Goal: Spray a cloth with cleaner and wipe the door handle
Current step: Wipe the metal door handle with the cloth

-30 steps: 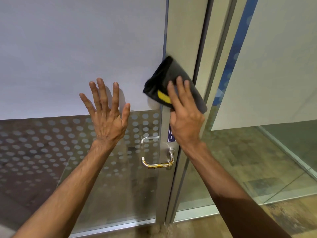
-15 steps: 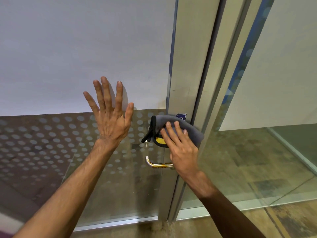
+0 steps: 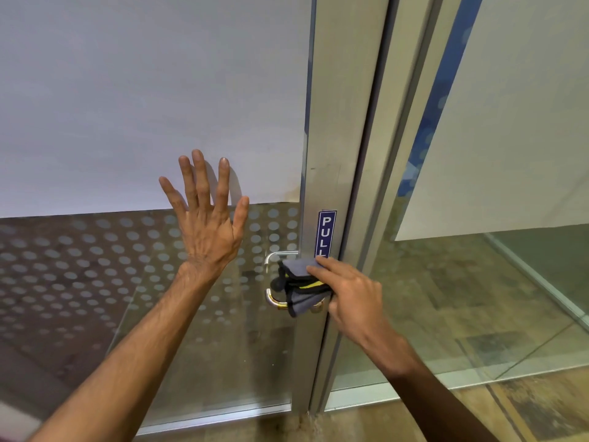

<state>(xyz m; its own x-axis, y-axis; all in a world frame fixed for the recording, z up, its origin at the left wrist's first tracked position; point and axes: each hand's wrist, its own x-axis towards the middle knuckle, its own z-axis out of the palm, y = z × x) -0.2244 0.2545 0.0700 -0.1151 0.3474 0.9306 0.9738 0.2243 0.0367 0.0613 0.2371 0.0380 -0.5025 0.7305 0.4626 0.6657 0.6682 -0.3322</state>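
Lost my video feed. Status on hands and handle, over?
Left hand open, flat on glass door. Right hand pressing grey cloth onto door handle. Nothing in the way.

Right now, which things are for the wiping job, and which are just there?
For the job:
- folded grey cloth with yellow trim, pressed on the handle
- curved shiny metal door handle
- right hand holding the cloth
- left hand, flat on the glass

Just there:
- blue PULL sticker
- dotted glass door panel
- silver metal door frame
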